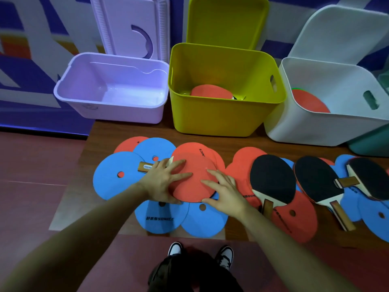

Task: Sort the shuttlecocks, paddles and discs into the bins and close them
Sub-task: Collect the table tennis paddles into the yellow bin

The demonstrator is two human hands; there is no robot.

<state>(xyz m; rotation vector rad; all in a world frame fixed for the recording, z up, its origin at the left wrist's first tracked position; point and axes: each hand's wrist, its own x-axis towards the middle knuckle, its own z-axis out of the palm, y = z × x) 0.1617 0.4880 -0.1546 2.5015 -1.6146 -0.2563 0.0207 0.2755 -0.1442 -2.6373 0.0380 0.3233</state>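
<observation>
At the left end of the wooden tabletop (237, 144), against the far edge, stands the open lilac bin (84, 102), its lilac lid (117, 24) propped upright behind it; nothing shows inside it. Nearer the front edge lies an overlapping spread of blue discs (113, 186) and red discs (240, 157), thin flat sheets with a small centre hole; judged light and flexible, they are probably best lifted by sliding a fingertip under a free rim, and being round they have no long axis. Over this spread lies a red-faced paddle (192, 184), blade flat, its wooden handle (145, 166) pointing toward the left end, so its long axis runs roughly parallel to the front edge. The left hand (162, 180) rests on the neck and blade with fingers spread and straight, its thumb at the blade's near rim; the right hand (224, 191) lies with spread fingers on the blade's right edge. Neither hand has closed around the paddle. The paddle is judged rigid, moderately light, with a grippy rubber face; the handle is the natural hold. Centre rear, the green bin (210, 121) holds a red paddle blade. Further right, three black-faced paddles (273, 178) lie with handles pointing toward the front edge or rightward. At the right end, the white bin (305, 127) contains a red disc. No shuttlecocks are visible.
</observation>
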